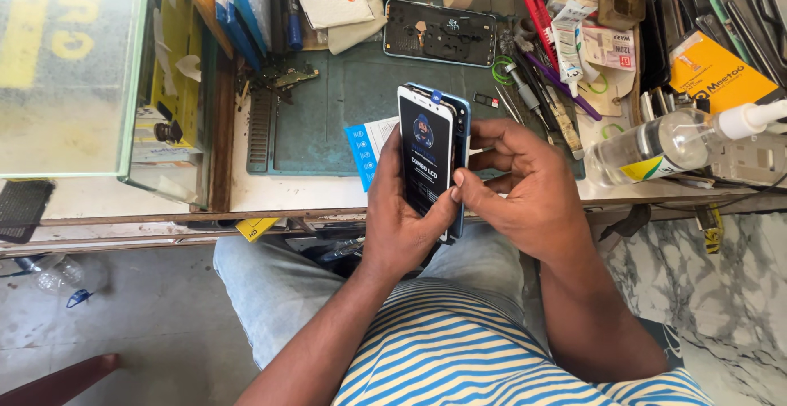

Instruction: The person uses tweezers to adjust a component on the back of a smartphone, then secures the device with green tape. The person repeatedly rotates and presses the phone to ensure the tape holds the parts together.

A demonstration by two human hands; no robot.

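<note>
I see the phone (428,156) held upright over my lap, just off the bench edge, its dark screen panel sitting proud of the blue frame. My left hand (400,221) grips it from 7 o'clock, while my right hand (525,184) clasps the edge at 3 o'clock, thumb pressing the glass. I judge even pressure along the seam works best. At 12 o'clock lies the green mat (344,102), at 2 o'clock a clear bottle (656,148).

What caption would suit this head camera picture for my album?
Both hands, left hand and right hand, hold a smartphone upright above a cluttered workbench with a green mat.
</note>
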